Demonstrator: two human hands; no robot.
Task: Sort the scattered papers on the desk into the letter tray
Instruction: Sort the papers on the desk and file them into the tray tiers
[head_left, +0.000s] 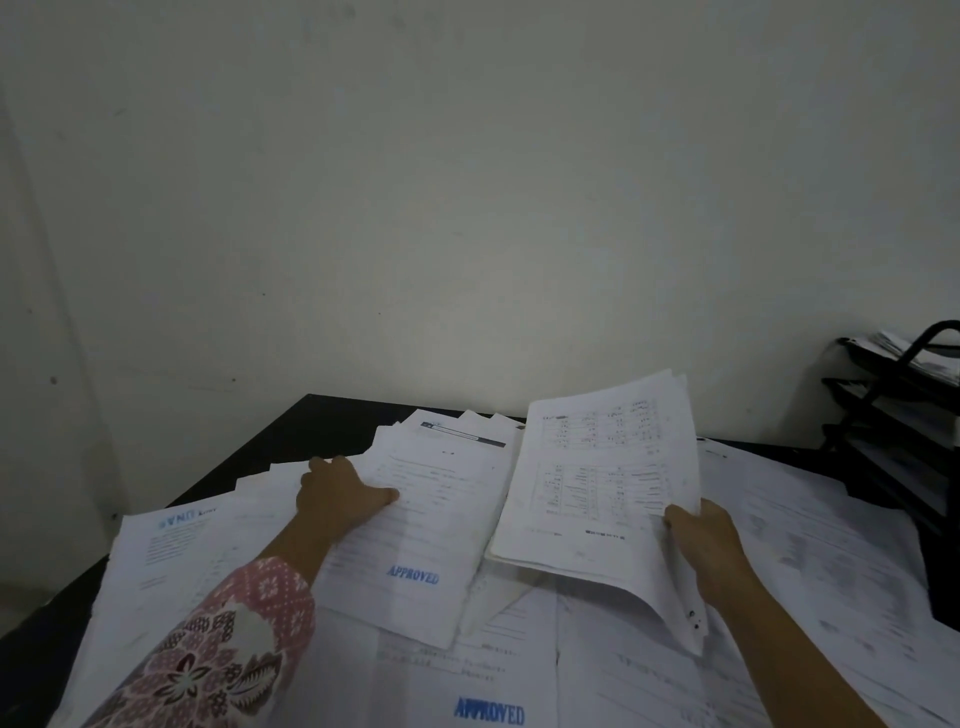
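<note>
Two bare hands over a black desk (291, 436) strewn with loose papers (810, 545). Left hand (340, 493), out of a pink patterned sleeve (218, 639), on a stamped sheet (431, 519) marked APPROVED in blue: thumb flat on top, fingers curled over the sheet's left edge, gripping it. Right hand (709, 545) clamped on the right edge of a stack (597, 478) of printed tables, thumb on the top page, other fingers hidden beneath. Stack raised off the desk and tilted, far corner high, near corner drooping. Stack's left edge over the stamped sheet's right side; touching or not, cannot tell. More papers fanned out behind the stamped sheet, under both forearms and out to the right. Another blue APPROVED stamp on a page (488, 691) at the near edge, between the arms. Black tiered tray (878, 400) at the far right of the desk, well apart from both hands, a few pages lying in its top tier; lower tiers too dark to read. Plain pale wall (467, 182) behind.
</note>
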